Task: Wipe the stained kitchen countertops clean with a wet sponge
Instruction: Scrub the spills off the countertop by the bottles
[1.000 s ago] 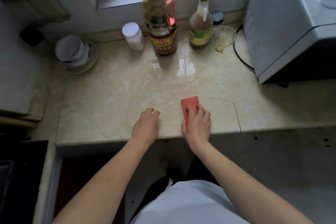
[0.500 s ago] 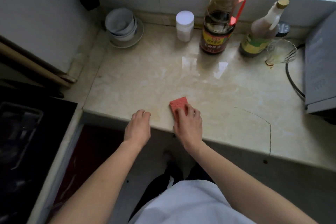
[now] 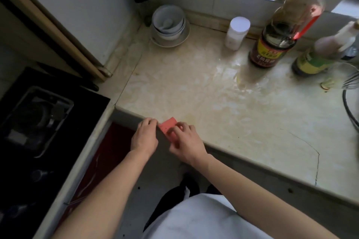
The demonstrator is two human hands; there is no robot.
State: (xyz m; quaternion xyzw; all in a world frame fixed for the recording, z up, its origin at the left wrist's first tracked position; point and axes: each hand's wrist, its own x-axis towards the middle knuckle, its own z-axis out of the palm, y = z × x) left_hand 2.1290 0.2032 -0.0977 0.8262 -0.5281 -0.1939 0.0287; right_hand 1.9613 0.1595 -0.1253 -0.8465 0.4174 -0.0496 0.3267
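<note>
A small red sponge lies at the front edge of the beige marble countertop, partly past the rim. My right hand presses on its near half with curled fingers. My left hand sits just left of it at the counter's edge, fingertips touching the sponge's left corner. Wet streaks shine on the counter in front of the bottles.
At the back stand stacked white bowls on a plate, a white jar, a big dark sauce bottle and a smaller bottle. A black cable runs at right. A black stove lies lower left. A crack marks the counter.
Both hands and the sponge have slid left along the counter's front edge, and the sponge now overhangs the rim. My view has swung left, showing the stove.
</note>
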